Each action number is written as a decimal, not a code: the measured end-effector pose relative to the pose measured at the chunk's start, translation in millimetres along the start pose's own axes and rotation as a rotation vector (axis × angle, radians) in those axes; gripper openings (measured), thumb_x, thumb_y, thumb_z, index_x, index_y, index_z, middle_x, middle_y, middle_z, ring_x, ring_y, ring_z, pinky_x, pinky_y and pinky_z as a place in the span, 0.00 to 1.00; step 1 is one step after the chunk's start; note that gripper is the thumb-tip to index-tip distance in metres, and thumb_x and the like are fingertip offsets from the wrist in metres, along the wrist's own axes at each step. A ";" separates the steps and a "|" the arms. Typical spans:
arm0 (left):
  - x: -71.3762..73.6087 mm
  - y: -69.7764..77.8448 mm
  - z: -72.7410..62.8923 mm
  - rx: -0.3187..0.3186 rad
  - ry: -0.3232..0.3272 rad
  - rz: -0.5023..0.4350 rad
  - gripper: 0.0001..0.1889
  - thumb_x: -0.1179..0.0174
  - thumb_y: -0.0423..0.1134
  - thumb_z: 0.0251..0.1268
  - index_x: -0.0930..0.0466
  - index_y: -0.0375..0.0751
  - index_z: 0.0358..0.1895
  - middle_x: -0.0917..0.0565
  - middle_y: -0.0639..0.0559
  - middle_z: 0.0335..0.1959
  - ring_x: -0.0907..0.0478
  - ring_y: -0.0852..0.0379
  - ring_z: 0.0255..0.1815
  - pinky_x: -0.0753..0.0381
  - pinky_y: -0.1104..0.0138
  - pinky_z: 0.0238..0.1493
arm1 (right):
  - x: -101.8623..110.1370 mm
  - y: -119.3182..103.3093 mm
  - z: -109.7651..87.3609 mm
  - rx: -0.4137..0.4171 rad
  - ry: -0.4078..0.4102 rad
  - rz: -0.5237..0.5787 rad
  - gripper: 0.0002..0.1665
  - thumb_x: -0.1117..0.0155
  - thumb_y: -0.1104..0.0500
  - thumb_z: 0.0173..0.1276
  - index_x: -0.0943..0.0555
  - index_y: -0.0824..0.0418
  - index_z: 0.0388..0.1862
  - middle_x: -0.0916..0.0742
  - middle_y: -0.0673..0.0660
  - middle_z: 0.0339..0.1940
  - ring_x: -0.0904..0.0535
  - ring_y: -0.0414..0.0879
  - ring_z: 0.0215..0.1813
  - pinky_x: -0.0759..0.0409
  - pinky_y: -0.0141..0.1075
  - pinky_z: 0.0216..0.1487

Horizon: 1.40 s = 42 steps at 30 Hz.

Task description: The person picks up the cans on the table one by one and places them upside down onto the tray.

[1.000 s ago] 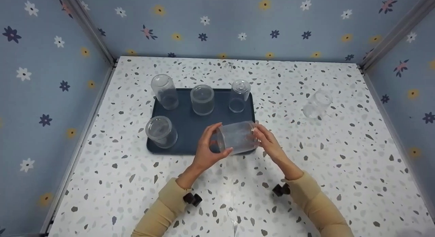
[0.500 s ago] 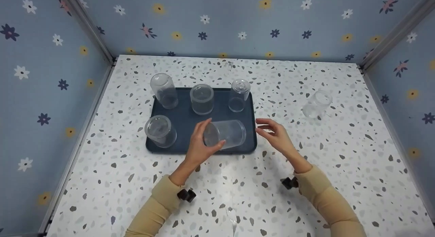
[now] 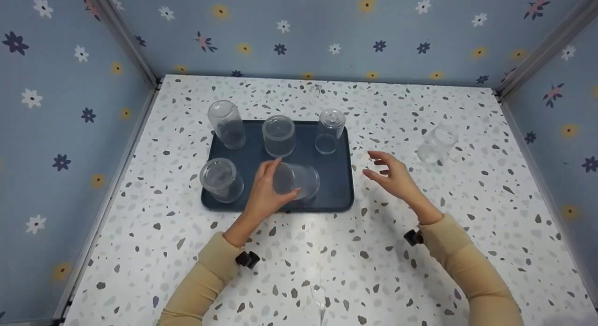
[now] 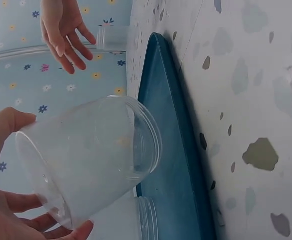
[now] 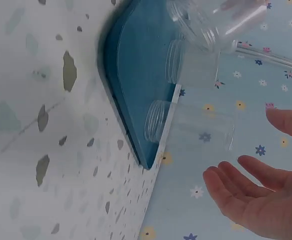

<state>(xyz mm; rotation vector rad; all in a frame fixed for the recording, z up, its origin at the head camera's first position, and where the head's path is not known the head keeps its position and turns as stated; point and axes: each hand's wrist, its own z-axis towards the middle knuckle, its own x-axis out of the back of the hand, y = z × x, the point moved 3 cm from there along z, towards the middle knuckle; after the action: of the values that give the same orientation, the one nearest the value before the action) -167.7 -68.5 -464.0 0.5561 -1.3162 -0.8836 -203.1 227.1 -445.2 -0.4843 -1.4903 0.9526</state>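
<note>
A clear wide-mouthed jar [image 3: 304, 180] is tilted above the front of the dark blue tray [image 3: 335, 188]. My left hand [image 3: 267, 189] grips it around the base end, fingers on one side and thumb on the other. In the left wrist view, the threaded mouth of this jar [image 4: 93, 155] points down toward the tray, its rim seemingly just above or at the surface. My right hand [image 3: 395, 179] hovers past the tray's right side, fingers loosely bent, holding nothing. In the right wrist view, the right hand [image 5: 266, 195] has a gap between thumb and fingers.
Mouth down on the tray stand a tall jar [image 3: 227, 125] at back left, a wide jar [image 3: 279, 137] at back middle, a narrow jar [image 3: 330, 132] at back right and another wide jar [image 3: 222, 181] at front left. A clear glass vessel [image 3: 437, 144] stands on the speckled table farther right.
My right hand has let go of the jar and drawn away to the right. My left hand has carried the jar left and tipped its mouth down toward the tray.
</note>
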 end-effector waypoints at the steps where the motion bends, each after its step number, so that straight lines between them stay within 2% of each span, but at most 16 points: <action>1: 1.4 0.3 1.2 -0.002 -0.003 0.017 0.41 0.33 0.48 0.45 0.40 0.36 0.63 0.36 0.43 0.54 0.38 0.48 0.56 0.34 0.57 0.53 | 3.0 0.9 0.9 0.001 0.007 -0.029 0.30 0.38 0.57 0.60 0.33 0.68 0.59 0.27 0.66 0.56 0.30 0.58 0.53 0.29 0.49 0.48; 7: 8.6 2.5 7.8 -0.008 -0.030 0.079 0.42 0.32 0.47 0.44 0.40 0.33 0.63 0.35 0.41 0.52 0.38 0.45 0.54 0.34 0.55 0.51 | 19.4 4.9 7.3 0.046 0.068 -0.207 0.31 0.37 0.59 0.59 0.33 0.71 0.58 0.27 0.68 0.54 0.30 0.60 0.51 0.30 0.50 0.47; 11: 11.4 3.8 12.6 0.005 -0.066 0.128 0.43 0.32 0.47 0.44 0.41 0.33 0.63 0.36 0.39 0.53 0.38 0.44 0.54 0.34 0.54 0.50 | 29.4 6.9 12.9 0.055 0.088 -0.310 0.32 0.37 0.59 0.59 0.34 0.73 0.58 0.28 0.70 0.53 0.32 0.61 0.53 0.35 0.50 0.52; 16: 13.2 5.3 17.7 0.047 -0.120 0.186 0.43 0.33 0.48 0.44 0.42 0.34 0.64 0.37 0.37 0.55 0.39 0.42 0.55 0.34 0.52 0.50 | 43.4 12.5 19.5 0.006 0.084 -0.380 0.33 0.38 0.58 0.60 0.36 0.74 0.59 0.32 0.71 0.56 0.36 0.62 0.57 0.39 0.50 0.57; 23: 13.4 7.4 25.1 0.084 -0.179 0.272 0.44 0.32 0.47 0.43 0.42 0.33 0.64 0.38 0.35 0.56 0.39 0.40 0.56 0.34 0.49 0.48 | 60.0 23.6 27.2 -0.055 0.073 -0.441 0.35 0.39 0.58 0.60 0.39 0.74 0.61 0.34 0.74 0.55 0.38 0.66 0.56 0.38 0.54 0.54; 28: 14.4 8.8 29.0 0.110 -0.219 0.334 0.45 0.32 0.47 0.43 0.43 0.33 0.65 0.38 0.35 0.57 0.40 0.40 0.56 0.34 0.48 0.48 | 69.2 33.1 32.6 -0.145 0.048 -0.499 0.38 0.38 0.56 0.59 0.41 0.75 0.61 0.37 0.75 0.58 0.42 0.68 0.58 0.41 0.57 0.55; 33: 14.8 10.3 31.4 0.121 -0.258 0.372 0.46 0.32 0.46 0.42 0.45 0.33 0.65 0.39 0.34 0.58 0.41 0.40 0.56 0.35 0.47 0.49 | 78.1 42.0 36.5 -0.232 0.059 -0.549 0.40 0.39 0.53 0.60 0.42 0.74 0.63 0.40 0.75 0.61 0.46 0.69 0.61 0.43 0.61 0.54; 42: 13.6 15.2 36.9 0.134 -0.352 0.460 0.47 0.32 0.47 0.43 0.47 0.33 0.66 0.42 0.33 0.61 0.43 0.39 0.59 0.39 0.45 0.52 | 93.1 57.3 41.4 -0.333 0.105 -0.552 0.42 0.41 0.51 0.60 0.45 0.73 0.65 0.46 0.74 0.63 0.53 0.69 0.63 0.49 0.62 0.56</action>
<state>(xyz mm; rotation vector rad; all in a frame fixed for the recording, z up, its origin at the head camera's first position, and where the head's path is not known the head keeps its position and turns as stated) -199.8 -66.1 -436.8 0.1836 -1.7439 -0.5253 -272.1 320.3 -430.0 -0.3233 -1.5760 0.2453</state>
